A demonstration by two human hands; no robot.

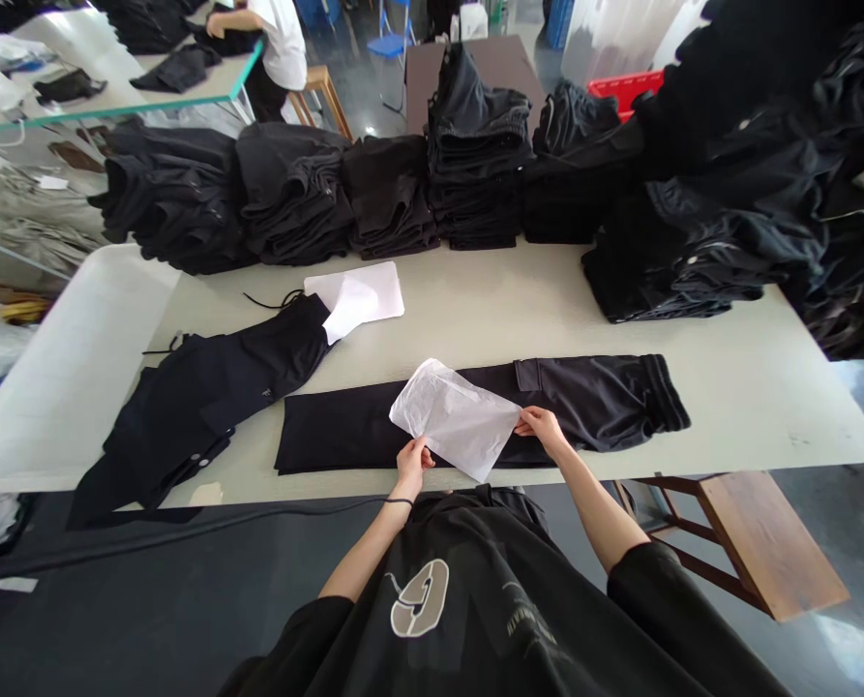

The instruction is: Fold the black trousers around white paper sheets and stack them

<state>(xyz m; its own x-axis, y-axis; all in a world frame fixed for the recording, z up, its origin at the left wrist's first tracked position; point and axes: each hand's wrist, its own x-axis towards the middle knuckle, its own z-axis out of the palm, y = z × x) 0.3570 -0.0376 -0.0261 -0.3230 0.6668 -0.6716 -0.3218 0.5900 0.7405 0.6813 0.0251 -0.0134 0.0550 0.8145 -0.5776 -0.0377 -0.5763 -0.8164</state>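
Translucent sheet (461, 416) lies between the hands (415, 461) (540, 426), pinched at its edges, over folded black trousers (344, 426).

There is one thin white sheet (457, 416) and one long pair of black pants with a stretchy waist (598, 402). I count five piles of folded black clothes (479, 179) in the back row, two brown wooden stools (772, 542) and one red plastic box (624, 89).

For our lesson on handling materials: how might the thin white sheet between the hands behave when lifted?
The white sheet is probably floppy, since its surface is creased and rippled. It looks light and semi-translucent, so it may flutter. Being so thin, it could tear if the left hand and right hand pull apart.
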